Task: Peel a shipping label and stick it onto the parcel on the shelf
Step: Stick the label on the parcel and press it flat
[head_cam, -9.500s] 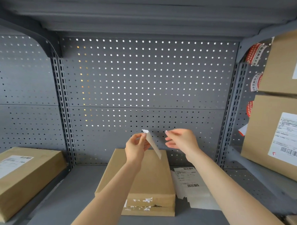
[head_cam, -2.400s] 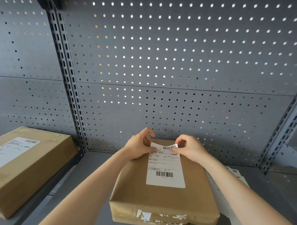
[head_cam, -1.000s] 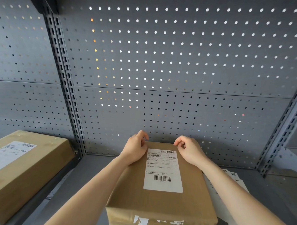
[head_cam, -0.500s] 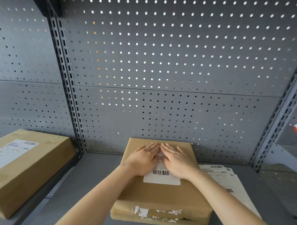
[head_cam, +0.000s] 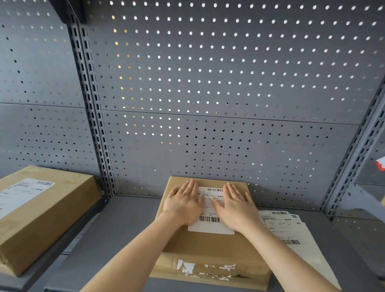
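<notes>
A brown cardboard parcel (head_cam: 211,246) lies flat on the grey shelf (head_cam: 128,227) against the perforated back panel. A white shipping label (head_cam: 210,221) with barcodes lies flat on its top face. My left hand (head_cam: 183,203) rests palm down on the label's left edge, fingers straight and pointing away from me. My right hand (head_cam: 236,206) lies flat on the label's right edge in the same way. Both hands cover the label's sides; its middle strip and lower end show between and below them.
A stack of white label sheets (head_cam: 293,236) lies on the shelf right of the parcel. Another labelled brown box (head_cam: 29,216) sits on the neighbouring shelf at left. Slotted grey uprights (head_cam: 93,124) frame the bay, with a second upright (head_cam: 361,142) at right.
The label went from being held by its top corners to lying flat on the parcel. In the last half second my flat hands slid apart from the label's middle to its sides.
</notes>
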A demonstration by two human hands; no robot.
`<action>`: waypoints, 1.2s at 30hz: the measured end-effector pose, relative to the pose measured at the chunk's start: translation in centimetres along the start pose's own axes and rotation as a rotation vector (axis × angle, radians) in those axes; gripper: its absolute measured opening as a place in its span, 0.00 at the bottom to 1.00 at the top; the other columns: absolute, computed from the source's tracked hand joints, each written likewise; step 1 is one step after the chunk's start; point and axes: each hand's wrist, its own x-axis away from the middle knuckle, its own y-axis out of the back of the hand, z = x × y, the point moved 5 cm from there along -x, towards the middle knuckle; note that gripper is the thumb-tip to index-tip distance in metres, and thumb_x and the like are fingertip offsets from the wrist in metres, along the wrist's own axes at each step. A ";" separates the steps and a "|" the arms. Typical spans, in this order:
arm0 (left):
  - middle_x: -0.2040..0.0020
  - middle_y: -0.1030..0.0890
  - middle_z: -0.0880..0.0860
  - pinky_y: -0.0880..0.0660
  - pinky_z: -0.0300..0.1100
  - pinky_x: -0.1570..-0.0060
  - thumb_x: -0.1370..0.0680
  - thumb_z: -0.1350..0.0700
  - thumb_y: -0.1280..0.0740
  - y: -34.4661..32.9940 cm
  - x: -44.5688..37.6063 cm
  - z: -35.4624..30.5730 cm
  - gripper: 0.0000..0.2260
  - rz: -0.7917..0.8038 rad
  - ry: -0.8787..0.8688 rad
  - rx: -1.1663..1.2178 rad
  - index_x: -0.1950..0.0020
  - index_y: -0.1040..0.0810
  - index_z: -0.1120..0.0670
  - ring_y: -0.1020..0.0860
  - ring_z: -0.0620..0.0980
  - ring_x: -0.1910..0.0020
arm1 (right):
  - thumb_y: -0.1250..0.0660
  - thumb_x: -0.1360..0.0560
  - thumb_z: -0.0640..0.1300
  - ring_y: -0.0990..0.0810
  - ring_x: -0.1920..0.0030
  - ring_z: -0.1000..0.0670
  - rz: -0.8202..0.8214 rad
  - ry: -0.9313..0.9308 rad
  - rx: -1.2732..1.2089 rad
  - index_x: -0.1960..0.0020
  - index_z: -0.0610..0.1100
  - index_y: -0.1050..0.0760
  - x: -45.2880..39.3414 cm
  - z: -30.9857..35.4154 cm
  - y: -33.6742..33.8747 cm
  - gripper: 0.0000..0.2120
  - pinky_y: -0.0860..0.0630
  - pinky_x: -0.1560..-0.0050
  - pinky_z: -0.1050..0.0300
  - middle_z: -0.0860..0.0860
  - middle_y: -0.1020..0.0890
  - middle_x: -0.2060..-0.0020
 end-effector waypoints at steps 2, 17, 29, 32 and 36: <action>0.20 0.56 0.51 0.59 0.45 0.25 0.18 0.45 0.58 0.2 0.3 0.3 0.27 -0.007 0.030 0.017 0.22 0.55 0.56 0.56 0.45 0.22 | 0.60 0.21 0.60 0.58 0.23 0.53 -0.013 -0.007 -0.034 0.23 0.42 0.58 0.1 -0.1 0.3 0.33 0.61 0.24 0.50 0.49 0.55 0.22; 0.21 0.56 0.45 0.57 0.49 0.24 0.18 0.48 0.57 -0.4 2.5 -0.6 0.24 0.040 -0.155 -0.104 0.22 0.55 0.49 0.57 0.43 0.23 | 0.61 0.19 0.56 0.59 0.24 0.59 0.036 0.149 0.043 0.23 0.51 0.60 2.7 1.8 -0.2 0.27 0.62 0.24 0.49 0.57 0.58 0.23; 0.20 0.55 0.50 0.59 0.47 0.25 0.18 0.48 0.58 0.2 4.4 0.0 0.26 -0.011 -0.010 0.017 0.22 0.56 0.55 0.56 0.45 0.22 | 0.60 0.20 0.57 0.61 0.24 0.55 0.016 0.062 -0.005 0.23 0.45 0.61 4.6 1.0 0.6 0.29 0.65 0.25 0.50 0.52 0.58 0.23; 0.21 0.56 0.49 0.60 0.47 0.24 0.17 0.50 0.57 0.1 5.5 -1.1 0.24 0.010 -0.119 -0.016 0.22 0.56 0.54 0.57 0.44 0.22 | 0.60 0.19 0.53 0.61 0.24 0.57 0.026 0.199 0.023 0.23 0.46 0.60 5.9 2.4 0.5 0.27 0.65 0.25 0.50 0.53 0.59 0.23; 0.20 0.55 0.48 0.57 0.49 0.24 0.17 0.50 0.58 -0.2 5.8 -1.5 0.24 0.021 -0.181 -0.082 0.21 0.55 0.52 0.56 0.45 0.22 | 0.60 0.19 0.53 0.59 0.24 0.58 0.036 0.220 0.017 0.23 0.47 0.59 6.0 3.2 0.0 0.26 0.65 0.25 0.50 0.55 0.57 0.23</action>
